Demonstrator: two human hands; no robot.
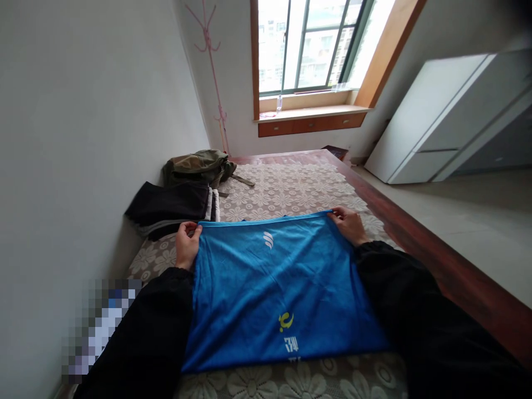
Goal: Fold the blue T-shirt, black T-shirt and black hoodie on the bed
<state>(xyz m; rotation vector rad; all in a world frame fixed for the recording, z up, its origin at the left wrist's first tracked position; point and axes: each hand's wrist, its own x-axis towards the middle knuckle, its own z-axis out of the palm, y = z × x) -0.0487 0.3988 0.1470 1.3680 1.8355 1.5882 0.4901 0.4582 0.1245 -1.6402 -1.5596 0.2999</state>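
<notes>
I have my left hand [187, 244] and right hand [349, 224] pinching the far corners of the blue polyester sports shirt [274, 288] on the floral-patterned bed [291, 188]; even tension should avoid creases.

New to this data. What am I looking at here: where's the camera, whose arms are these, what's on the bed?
There is one picture, from a camera worn on a person's head, looking forward and down. The black-sleeved arms are that person's own. The left hand and right hand each pinch a far corner of a blue shirt, which lies flat on a bed cover with a flower pattern. Farther back by the wall lie folded dark clothes and an olive jacket. A window and a white cabinet stand beyond.
</notes>
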